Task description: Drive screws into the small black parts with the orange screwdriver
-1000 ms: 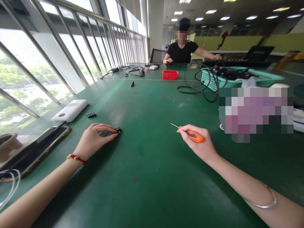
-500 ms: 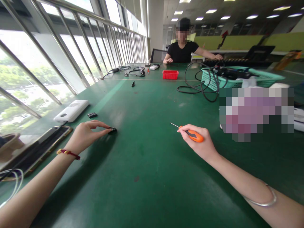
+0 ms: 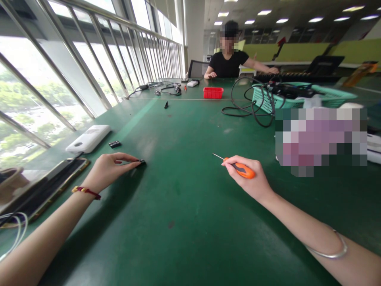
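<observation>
My left hand [image 3: 108, 170] rests on the green table [image 3: 190, 222], its thumb and forefinger pinched on a small black part [image 3: 141, 162] that lies on the mat. My right hand [image 3: 250, 178] is closed round an orange-handled screwdriver [image 3: 239, 169], whose thin metal shaft points up and to the left, above the table. A second small black part [image 3: 114, 144] lies beyond my left hand, beside a white power bank [image 3: 88, 138].
A phone [image 3: 44, 188] and a white cable [image 3: 13, 234] lie at the left edge by the window railing. Far across sit a red tray [image 3: 213, 93], a teal basket [image 3: 285, 99] with black cables [image 3: 247, 103], and a person in black [image 3: 228, 63].
My left hand has slid the small black part a little to the left along the table. My right hand and the screwdriver have stayed still.
</observation>
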The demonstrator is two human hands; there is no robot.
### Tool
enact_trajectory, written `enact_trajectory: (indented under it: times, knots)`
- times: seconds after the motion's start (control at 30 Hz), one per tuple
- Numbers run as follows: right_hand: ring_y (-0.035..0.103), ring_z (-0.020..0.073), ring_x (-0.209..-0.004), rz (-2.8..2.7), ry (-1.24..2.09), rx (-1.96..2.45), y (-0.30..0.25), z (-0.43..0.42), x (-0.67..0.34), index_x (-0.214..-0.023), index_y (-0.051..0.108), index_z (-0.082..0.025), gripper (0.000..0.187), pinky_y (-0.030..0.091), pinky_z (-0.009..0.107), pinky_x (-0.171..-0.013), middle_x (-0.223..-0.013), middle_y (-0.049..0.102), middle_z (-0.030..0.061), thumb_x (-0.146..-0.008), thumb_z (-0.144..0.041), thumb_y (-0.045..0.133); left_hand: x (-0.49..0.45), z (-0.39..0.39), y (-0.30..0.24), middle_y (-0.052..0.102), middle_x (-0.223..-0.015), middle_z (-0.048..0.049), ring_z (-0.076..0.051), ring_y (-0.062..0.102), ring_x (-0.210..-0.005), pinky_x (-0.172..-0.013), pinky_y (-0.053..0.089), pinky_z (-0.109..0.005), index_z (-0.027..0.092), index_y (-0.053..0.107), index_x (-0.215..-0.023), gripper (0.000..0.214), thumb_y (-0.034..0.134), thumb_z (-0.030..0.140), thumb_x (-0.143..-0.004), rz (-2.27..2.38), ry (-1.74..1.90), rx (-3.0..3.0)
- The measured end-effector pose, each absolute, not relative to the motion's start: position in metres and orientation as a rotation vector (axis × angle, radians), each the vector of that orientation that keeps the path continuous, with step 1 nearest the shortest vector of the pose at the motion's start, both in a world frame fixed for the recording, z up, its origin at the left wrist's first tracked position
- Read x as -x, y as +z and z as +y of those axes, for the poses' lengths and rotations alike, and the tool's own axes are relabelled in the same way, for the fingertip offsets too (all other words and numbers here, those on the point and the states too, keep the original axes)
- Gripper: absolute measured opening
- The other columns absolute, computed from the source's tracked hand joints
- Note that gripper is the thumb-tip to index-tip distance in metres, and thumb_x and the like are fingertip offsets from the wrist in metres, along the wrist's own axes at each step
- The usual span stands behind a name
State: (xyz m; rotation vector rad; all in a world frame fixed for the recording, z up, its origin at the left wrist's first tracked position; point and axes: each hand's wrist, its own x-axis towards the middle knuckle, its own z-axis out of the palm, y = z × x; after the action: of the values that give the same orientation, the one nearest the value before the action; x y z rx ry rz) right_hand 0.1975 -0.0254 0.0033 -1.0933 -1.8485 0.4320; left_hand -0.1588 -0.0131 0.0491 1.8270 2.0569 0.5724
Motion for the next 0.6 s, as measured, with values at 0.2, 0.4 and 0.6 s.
enact_trajectory:
  times: [0.2, 0.4, 0.6]
  knots:
    - [0.059, 0.0101, -0.057, -1.846, 0.43, 1.087, 0.003, -0.025, -0.197, -0.074, 0.064, -0.019, 0.013, 0.044, 0.021, -0.055, -0.069, 0.067, -0.0011, -0.08, -0.024, 0.055, 0.157, -0.014, 0.048, 0.073, -0.084, -0.0022, -0.019, 0.061, -0.077, -0.07, 0.043, -0.023, 0.017, 0.072, -0.087, 0.043, 0.066, 0.053, -0.064, 2.052, 0.54, -1.84]
    - [0.059, 0.0101, -0.057, -1.865, 0.43, 1.078, 0.003, -0.026, -0.197, -0.074, 0.064, -0.019, 0.012, 0.044, 0.021, -0.056, -0.069, 0.067, -0.0014, -0.081, -0.024, 0.055, 0.158, -0.016, 0.047, 0.072, -0.073, 0.0017, -0.017, 0.059, -0.07, -0.066, 0.042, -0.022, 0.019, 0.074, -0.089, 0.044, 0.068, 0.054, -0.062, 2.099, 0.557, -1.804]
    - [0.063, 0.0125, -0.067, -1.877, 0.479, 1.084, 0.001, -0.026, -0.194, -0.077, 0.063, -0.02, 0.009, 0.047, 0.023, -0.064, -0.077, 0.069, 0.0003, -0.079, -0.022, 0.055, 0.142, -0.004, 0.043, 0.073, -0.074, 0.0005, -0.017, 0.061, -0.072, -0.067, 0.046, -0.024, 0.017, 0.074, -0.087, 0.038, 0.07, 0.046, -0.063, 1.915, 0.589, -1.753]
